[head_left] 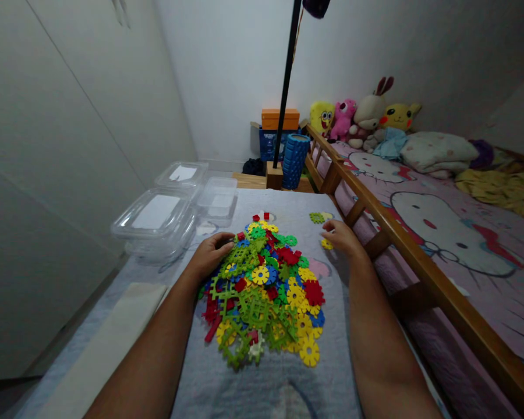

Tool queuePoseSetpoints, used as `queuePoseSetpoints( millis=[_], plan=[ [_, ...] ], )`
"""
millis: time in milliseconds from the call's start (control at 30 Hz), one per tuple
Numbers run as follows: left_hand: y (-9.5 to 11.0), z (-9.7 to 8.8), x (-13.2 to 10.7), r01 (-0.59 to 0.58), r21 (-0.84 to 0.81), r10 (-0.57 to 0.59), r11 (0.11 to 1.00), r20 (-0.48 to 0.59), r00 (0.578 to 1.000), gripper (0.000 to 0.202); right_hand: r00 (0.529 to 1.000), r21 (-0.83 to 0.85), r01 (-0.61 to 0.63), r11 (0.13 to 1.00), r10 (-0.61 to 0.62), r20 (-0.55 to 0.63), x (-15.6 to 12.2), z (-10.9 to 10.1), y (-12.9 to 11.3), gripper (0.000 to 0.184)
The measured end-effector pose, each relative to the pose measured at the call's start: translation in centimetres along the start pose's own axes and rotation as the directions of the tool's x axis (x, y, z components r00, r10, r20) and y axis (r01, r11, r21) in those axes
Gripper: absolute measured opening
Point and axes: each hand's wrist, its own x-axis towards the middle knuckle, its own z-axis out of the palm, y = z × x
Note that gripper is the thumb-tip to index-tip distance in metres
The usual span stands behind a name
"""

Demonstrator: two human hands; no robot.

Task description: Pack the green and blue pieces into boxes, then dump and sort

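A heap of flat plastic building pieces (pixel 266 285), green, yellow, red and blue gears and lattices, lies on a grey-blue cloth (pixel 262 384). My left hand (pixel 212 253) rests on the heap's far left side, fingers curled over green pieces. My right hand (pixel 340 235) is to the right of the heap, fingers bent, touching a yellow gear piece (pixel 327 244) on the cloth. A green gear (pixel 317 217) and a pale yellow one lie apart further back.
Several clear plastic lidded boxes (pixel 159 224) stand at the left back. A wooden bed rail (pixel 388 233) runs along the right, with a patterned bed, pillows and plush toys (pixel 362 116) behind. A black pole (pixel 287 81), blue foam roller (pixel 294 160) and orange box stand at the back.
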Motion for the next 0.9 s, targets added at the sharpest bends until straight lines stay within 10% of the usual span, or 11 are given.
queuePoseSetpoints(
  millis=[267,900],
  plan=[
    [0.8,0.0,-0.2,0.044,-0.095,-0.043,0.994,0.020,0.999,0.056,0.945,-0.003,0.236,0.972,-0.229,0.235,-1.0,4.7,-7.4,0.029],
    [0.0,1.0,0.3,-0.045,0.165,0.052,0.985,-0.043,0.998,0.042,0.994,-0.078,0.107,0.991,-0.107,0.009,-0.7,5.5,-7.0,0.026]
  ],
)
